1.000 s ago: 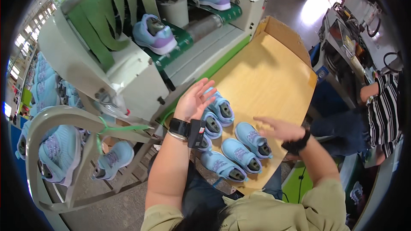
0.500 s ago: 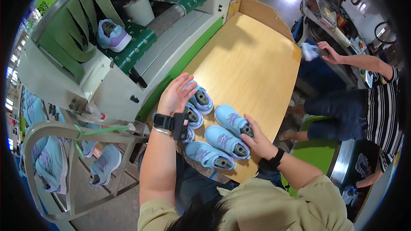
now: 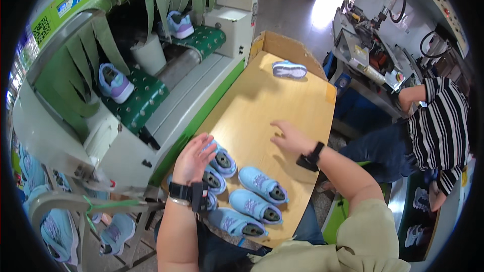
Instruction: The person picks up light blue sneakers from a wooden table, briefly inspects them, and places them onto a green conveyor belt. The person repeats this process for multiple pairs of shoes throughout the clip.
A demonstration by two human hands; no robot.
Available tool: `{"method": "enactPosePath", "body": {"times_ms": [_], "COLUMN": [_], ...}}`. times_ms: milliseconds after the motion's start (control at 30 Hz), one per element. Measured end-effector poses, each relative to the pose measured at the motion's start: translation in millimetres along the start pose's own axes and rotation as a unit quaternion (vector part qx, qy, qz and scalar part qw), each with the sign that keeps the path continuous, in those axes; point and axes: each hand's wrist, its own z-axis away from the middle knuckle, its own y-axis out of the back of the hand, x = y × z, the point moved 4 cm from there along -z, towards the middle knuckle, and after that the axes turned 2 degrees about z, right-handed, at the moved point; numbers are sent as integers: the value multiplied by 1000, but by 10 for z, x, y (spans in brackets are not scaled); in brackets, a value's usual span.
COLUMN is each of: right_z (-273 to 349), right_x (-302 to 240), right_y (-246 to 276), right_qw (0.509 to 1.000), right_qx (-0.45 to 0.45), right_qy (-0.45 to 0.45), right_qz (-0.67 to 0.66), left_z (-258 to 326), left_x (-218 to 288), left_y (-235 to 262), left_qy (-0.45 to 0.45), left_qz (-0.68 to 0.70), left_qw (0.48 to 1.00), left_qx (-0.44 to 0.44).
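Note:
My left hand [image 3: 192, 160] has its fingers stretched out, beside the left group of light-blue sneakers [image 3: 222, 160]; whether it touches them I cannot tell. My right hand [image 3: 293, 138] hovers over the bare middle of the wooden tabletop [image 3: 242, 116], fingers spread and nothing held. Nearer to me, three light-blue sneakers [image 3: 262, 184] with purple lacing lie in a slanted row, dark lasts showing in their openings. At the table's far end another sneaker [image 3: 289, 69] rests on its side, white and lilac sole facing me.
On the left, a conveyor machine [image 3: 204, 70] with green strip curtains carries sneakers on its green belt [image 3: 146, 93]. Below it stands a grey-framed rack [image 3: 50, 199] of sneakers. A co-worker in a striped shirt [image 3: 438, 126] stands on the right. Cardboard [image 3: 292, 48] edges the table's far end.
My right hand has let go of the rightmost sneaker and moved away over the tabletop. A sneaker now lies at the far end; the co-worker's hand has withdrawn from there. The view has shifted.

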Motion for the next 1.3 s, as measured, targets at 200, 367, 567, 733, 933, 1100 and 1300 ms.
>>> {"method": "enactPosePath", "body": {"times_ms": [200,367,567,733,933,1100,1300], "right_z": [-1624,-2260,-2027,-1640,-1716,-739,456], "right_x": [655,1134,1143,1244,1372,439,-47], "right_y": [369,519,575,852,408,58,-344], "right_qw": [961,929,911,824,968,962,937], "right_qx": [47,76,157,433,169,-54,-175], "right_qy": [-103,-212,-222,-341,-173,-80,119], "right_qz": [252,295,309,127,-73,-256,-277], "left_z": [19,44,92,108,57,70,3], "left_x": [38,51,79,79,61,82,18], "left_y": [4,-42,-41,-36,35,124,94], "left_qy": [2,14,32,33,10,-5,-28], "left_qz": [9,2,10,-2,-37,-79,-77], "left_qw": [1000,1000,999,999,999,996,997], "left_qx": [5,13,29,34,30,35,2]}}
